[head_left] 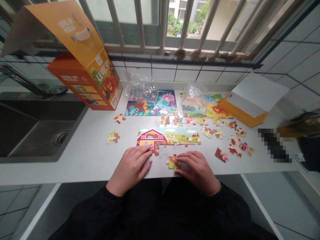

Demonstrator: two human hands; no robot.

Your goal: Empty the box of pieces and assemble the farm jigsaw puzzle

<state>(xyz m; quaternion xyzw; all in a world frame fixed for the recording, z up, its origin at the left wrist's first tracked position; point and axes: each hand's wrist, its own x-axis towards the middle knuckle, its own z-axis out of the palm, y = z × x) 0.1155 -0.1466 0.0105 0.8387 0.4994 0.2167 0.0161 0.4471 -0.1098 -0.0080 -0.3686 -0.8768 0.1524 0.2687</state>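
A partly joined jigsaw puzzle (pixel 172 136) with a red barn, sheep and a green field lies on the counter in front of me. My left hand (pixel 132 168) rests at its lower left corner, fingers stretched out over the barn pieces and thumb apart. Below the puzzle's lower edge, my right hand (pixel 197 168) grips the right side of a green and brown puzzle piece (pixel 173 162) between thumb and fingers. That piece is apart from the joined section. Loose pieces (pixel 235 146) lie to the right, and another loose piece (pixel 113 137) lies to the left.
An orange puzzle box (pixel 100 83) stands open at the back left, beside a dark sink (pixel 50 133). Two other puzzle pictures (pixel 168 103) lie at the back under clear plastic wrappers (pixel 141 86). An open orange and white box (pixel 250 100) sits at the right. Window bars rise behind.
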